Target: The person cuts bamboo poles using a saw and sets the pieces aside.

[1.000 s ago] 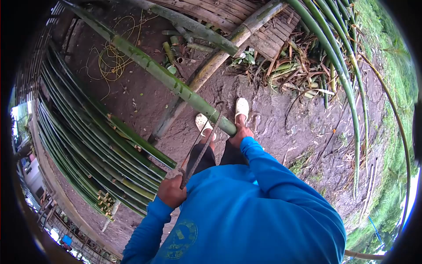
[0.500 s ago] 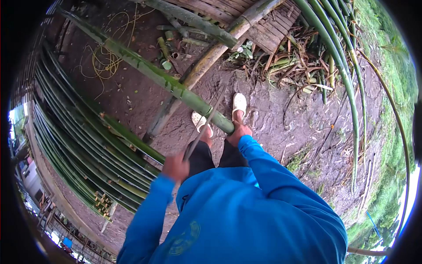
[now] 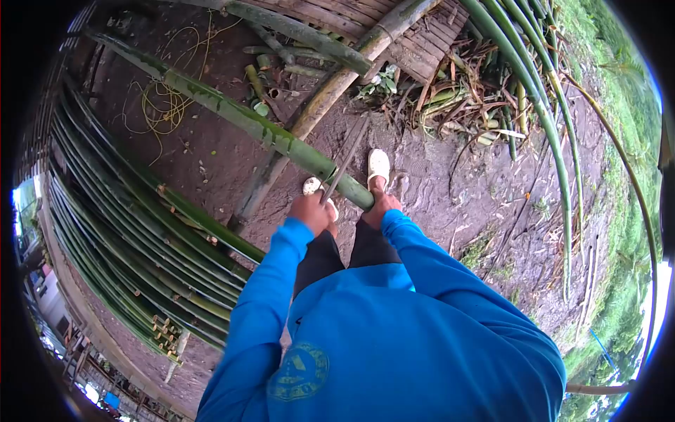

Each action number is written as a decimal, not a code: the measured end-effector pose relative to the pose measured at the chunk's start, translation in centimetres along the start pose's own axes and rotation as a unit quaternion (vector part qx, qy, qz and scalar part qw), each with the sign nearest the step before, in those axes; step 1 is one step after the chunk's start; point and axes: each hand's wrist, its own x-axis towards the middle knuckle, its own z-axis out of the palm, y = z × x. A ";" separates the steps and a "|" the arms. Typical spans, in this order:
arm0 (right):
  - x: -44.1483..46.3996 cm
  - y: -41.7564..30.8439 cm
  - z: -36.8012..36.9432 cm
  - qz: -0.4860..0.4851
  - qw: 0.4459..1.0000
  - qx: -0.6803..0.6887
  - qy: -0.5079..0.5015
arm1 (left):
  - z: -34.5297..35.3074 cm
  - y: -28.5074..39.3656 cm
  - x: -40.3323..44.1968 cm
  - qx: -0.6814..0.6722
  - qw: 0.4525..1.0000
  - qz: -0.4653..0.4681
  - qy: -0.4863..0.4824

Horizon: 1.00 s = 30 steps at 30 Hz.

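Observation:
A thick green bamboo pole [image 3: 232, 111] runs diagonally from the upper left down to my legs, resting across a weathered bamboo rail [image 3: 323, 112]. My right hand [image 3: 382, 209] grips the pole at its near cut end. In my left hand [image 3: 311, 212] is a narrow handsaw [image 3: 349, 156], fingers wrapped round its handle, which is mostly hidden. The saw's blade lies crosswise on the pole, a short way above my right hand, and a dark cut line shows there. Its teeth are too small to make out.
Many green bamboo poles [image 3: 151, 239] lie stacked at the left. Tangled yellow cord [image 3: 165, 105] sits on the muddy ground. Ahead are a slatted bamboo platform [image 3: 422, 53] and a heap of bamboo scraps [image 3: 464, 98]. Long poles [image 3: 548, 119] stand at the right, near grass.
My left hand has moved forward and right toward the pole, pushing the saw blade further across it. My right hand keeps its grip at the pole's end.

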 end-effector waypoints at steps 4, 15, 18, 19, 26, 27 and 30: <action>0.4 0.1 -0.8 -0.018 1.000 -0.009 0.006 | -1.1 -1.7 -6.9 0.044 0.997 0.032 0.059; 5.5 3.7 -1.6 -0.075 0.994 0.044 -0.067 | 1.1 -4.5 -8.0 0.024 0.994 0.067 0.086; 4.8 3.9 -0.9 -0.085 0.995 0.056 -0.012 | -2.4 0.7 -13.3 0.037 0.997 0.029 0.062; 4.6 3.6 -1.4 -0.077 0.995 0.056 -0.026 | -3.4 1.5 -14.8 0.049 0.998 0.016 0.042; 6.0 4.7 0.0 -0.075 0.995 0.026 -0.053 | 2.3 -0.7 -1.1 0.004 0.998 0.025 0.066; 6.7 5.5 0.3 -0.064 0.998 0.010 -0.023 | 2.9 -0.9 -0.7 0.005 0.998 0.007 0.067; 5.0 5.0 -5.0 -0.043 0.997 -0.003 0.066 | 2.9 -1.4 -4.3 0.025 0.998 -0.027 0.056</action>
